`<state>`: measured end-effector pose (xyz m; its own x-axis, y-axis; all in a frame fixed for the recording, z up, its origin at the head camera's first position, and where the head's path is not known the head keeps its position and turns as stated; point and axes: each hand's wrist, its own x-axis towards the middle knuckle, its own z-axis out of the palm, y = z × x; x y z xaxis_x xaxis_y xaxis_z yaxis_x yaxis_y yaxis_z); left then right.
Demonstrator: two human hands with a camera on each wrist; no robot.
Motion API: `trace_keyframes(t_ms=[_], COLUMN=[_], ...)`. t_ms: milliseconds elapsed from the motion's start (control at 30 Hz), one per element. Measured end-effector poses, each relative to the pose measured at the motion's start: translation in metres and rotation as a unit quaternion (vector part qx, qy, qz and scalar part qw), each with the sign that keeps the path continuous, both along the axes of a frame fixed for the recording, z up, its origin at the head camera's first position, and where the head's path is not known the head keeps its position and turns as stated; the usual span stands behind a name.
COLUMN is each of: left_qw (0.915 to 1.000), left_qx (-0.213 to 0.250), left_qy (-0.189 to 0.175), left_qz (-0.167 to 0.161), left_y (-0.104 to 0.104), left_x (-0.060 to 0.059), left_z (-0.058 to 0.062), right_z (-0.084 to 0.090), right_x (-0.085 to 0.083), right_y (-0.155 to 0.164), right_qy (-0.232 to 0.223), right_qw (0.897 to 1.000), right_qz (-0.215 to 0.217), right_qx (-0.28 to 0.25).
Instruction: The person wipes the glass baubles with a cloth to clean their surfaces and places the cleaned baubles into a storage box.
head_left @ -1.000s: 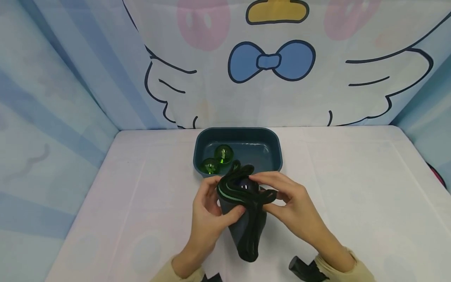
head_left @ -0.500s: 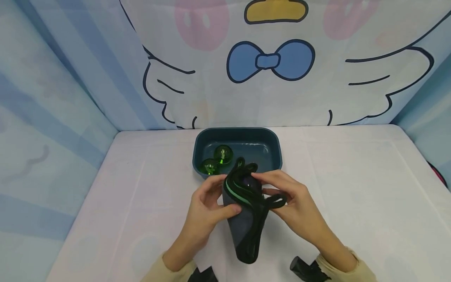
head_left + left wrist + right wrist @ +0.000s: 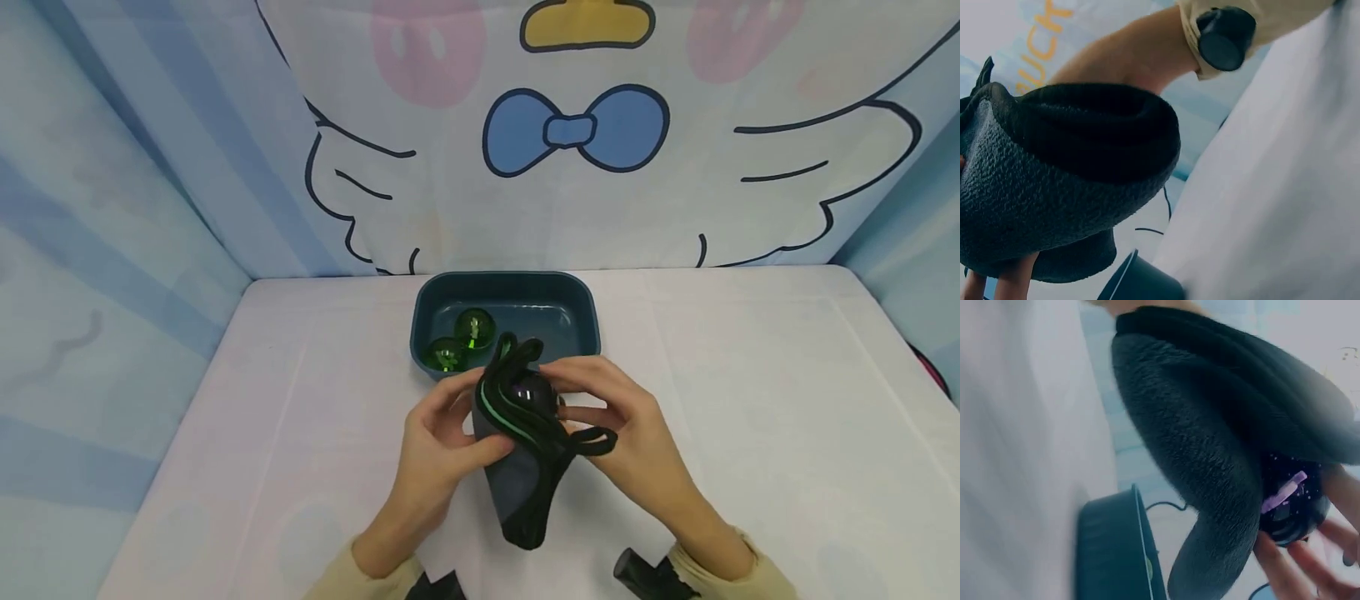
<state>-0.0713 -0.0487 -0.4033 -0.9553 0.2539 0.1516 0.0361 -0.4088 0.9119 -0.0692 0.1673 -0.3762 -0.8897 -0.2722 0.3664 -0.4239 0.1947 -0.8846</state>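
Note:
A dark grey, fuzzy cloth (image 3: 512,492) with a thin green stripe is held up, bunched and folded, in front of the container. My left hand (image 3: 435,454) grips its left side, thumb in front and fingers behind. Tucked into the folds at the top is a dark, shiny ball (image 3: 536,390). In the right wrist view the ball (image 3: 1294,515) shows white specks and a purple mark. My right hand (image 3: 633,425) holds the ball from the right with its fingertips. The folds hide the ball's left part and some right fingers.
Behind the hands stands a dark teal rectangular container (image 3: 510,278). Two clear green balls, one farther back (image 3: 475,327) and one nearer (image 3: 447,354), lie in its left part. A white cloth covers the table (image 3: 750,400). Printed curtains (image 3: 780,208) enclose the back and sides.
The cloth has shifted a little to the right, and its right-hand loop now hangs farther out. More of the dark ball shows between the folds. The green balls have not moved.

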Motion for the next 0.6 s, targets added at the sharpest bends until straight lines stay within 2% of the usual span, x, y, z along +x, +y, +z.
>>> trace_keyframes(t_ms=[100, 200, 333, 433, 533, 600], left_qw=[0.9999, 0.9998, 1.0000, 0.9999, 0.9993, 0.9981], left_qx=[0.012, 0.018, 0.008, -0.010, -0.026, -0.039], left_qy=[-0.001, 0.001, -0.001, 0.005, 0.026, 0.045], left_qz=[0.006, 0.001, -0.005, -0.002, 0.004, 0.009], left_y=[0.000, 0.000, 0.000, -0.001, -0.001, 0.000], left_x=[-0.001, 0.000, 0.001, 0.002, 0.003, 0.004], left_z=[0.001, 0.002, 0.005, 0.006, 0.006, 0.004], right_z=[-0.001, -0.001, -0.001, -0.001, 0.001, 0.002], right_x=[0.000, 0.000, -0.001, -0.003, -0.005, -0.005], right_y=[-0.002, -0.001, 0.004, 0.007, 0.009, 0.010], right_qy=[0.070, 0.122, 0.158, 0.181, 0.160, 0.092], right_qw=[0.997, 0.990, 0.982, 0.979, 0.984, 0.994], right_qz=[-0.001, -0.017, -0.023, -0.004, 0.026, 0.047], right_qx=[0.018, 0.067, 0.101, 0.093, 0.068, 0.043])
